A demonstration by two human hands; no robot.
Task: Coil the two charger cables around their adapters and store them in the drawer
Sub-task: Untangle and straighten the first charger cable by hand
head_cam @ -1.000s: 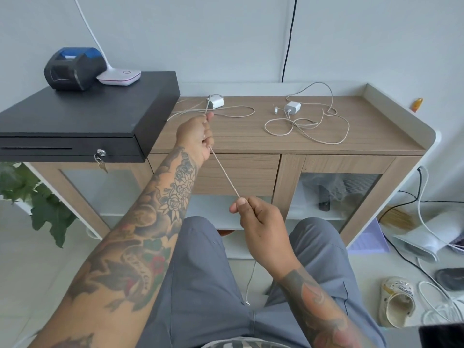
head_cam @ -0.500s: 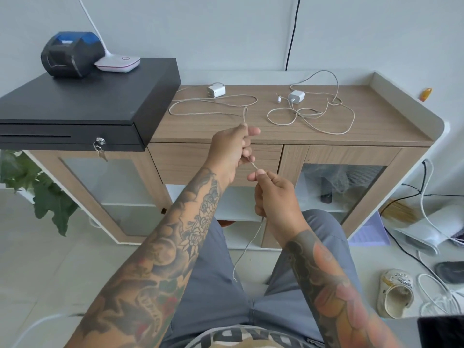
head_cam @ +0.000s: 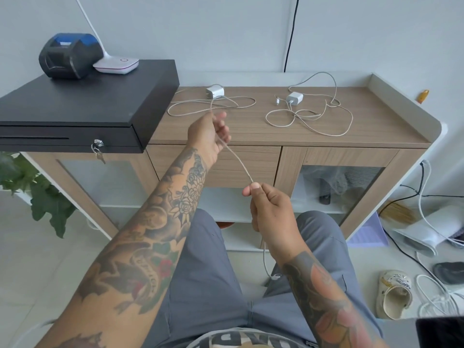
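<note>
Cash drawer [head_cam: 75,106]: black, far left on the cabinet top, key hanging in its front lock; a dark printer [head_cam: 69,55] and a white lamp base [head_cam: 116,65] stand on it
Plant [head_cam: 37,194]: green leaves at left, below the cash drawer
Cabinet [head_cam: 376,121]: wood-toned top with a raised pale rim at right; glass doors below
Left adapter [head_cam: 215,91]: white, on the cabinet top just right of the cash drawer
Left cable [head_cam: 237,160]: loops lie on the top near its adapter; one run rises off the surface to the left hand, then stretches taut down to the right hand
Left hand [head_cam: 209,134]: raised over the near edge of the cabinet top, fingers curled loosely round the cable
Right hand [head_cam: 272,209]: nearer and lower — thumb and forefinger pinch the cable; the free end hangs down below it, plug near the knees
Right adapter [head_cam: 294,97]: white, mid-top, untouched
Right cable [head_cam: 326,121]: sprawled in loose loops around its adapter — not coiled
Floor at right: a pale sandal [head_cam: 395,293], white cords
</note>
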